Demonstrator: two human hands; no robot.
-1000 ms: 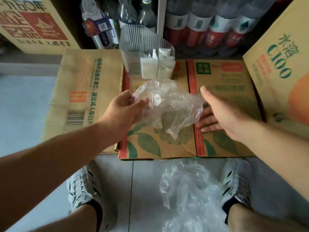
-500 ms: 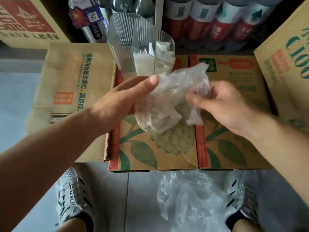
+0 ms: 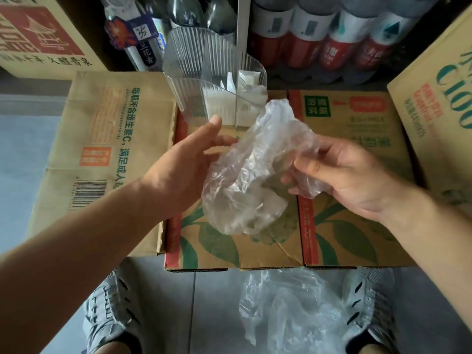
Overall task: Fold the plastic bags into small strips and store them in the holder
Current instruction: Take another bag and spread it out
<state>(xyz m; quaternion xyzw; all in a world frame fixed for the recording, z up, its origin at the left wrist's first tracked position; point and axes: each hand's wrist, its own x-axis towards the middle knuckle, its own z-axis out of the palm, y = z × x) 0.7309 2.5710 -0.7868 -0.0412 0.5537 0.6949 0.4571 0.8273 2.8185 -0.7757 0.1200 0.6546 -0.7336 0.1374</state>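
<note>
A crumpled clear plastic bag [image 3: 250,180] hangs in the air over the cardboard box top [image 3: 255,249]. My right hand [image 3: 342,175] pinches the bag's right edge between thumb and fingers. My left hand [image 3: 184,164] is at the bag's left side with fingers spread and fairly straight, touching the film. Behind the bag stands a clear ribbed plastic holder [image 3: 204,72] with a divider; folded white bag strips [image 3: 245,98] sit in its right part. Another loose clear bag [image 3: 291,312] lies on the floor between my shoes.
Flattened cardboard [image 3: 107,139] lies left of the box. A tall carton [image 3: 439,98] rises at the right, another carton [image 3: 38,34] at the back left. Bottles [image 3: 319,37] line the back. My shoes [image 3: 112,312] rest on grey floor tiles.
My right hand has taken hold of the bag's right side. My left hand has loosened and opened. The bag has been drawn wider between both hands.
</note>
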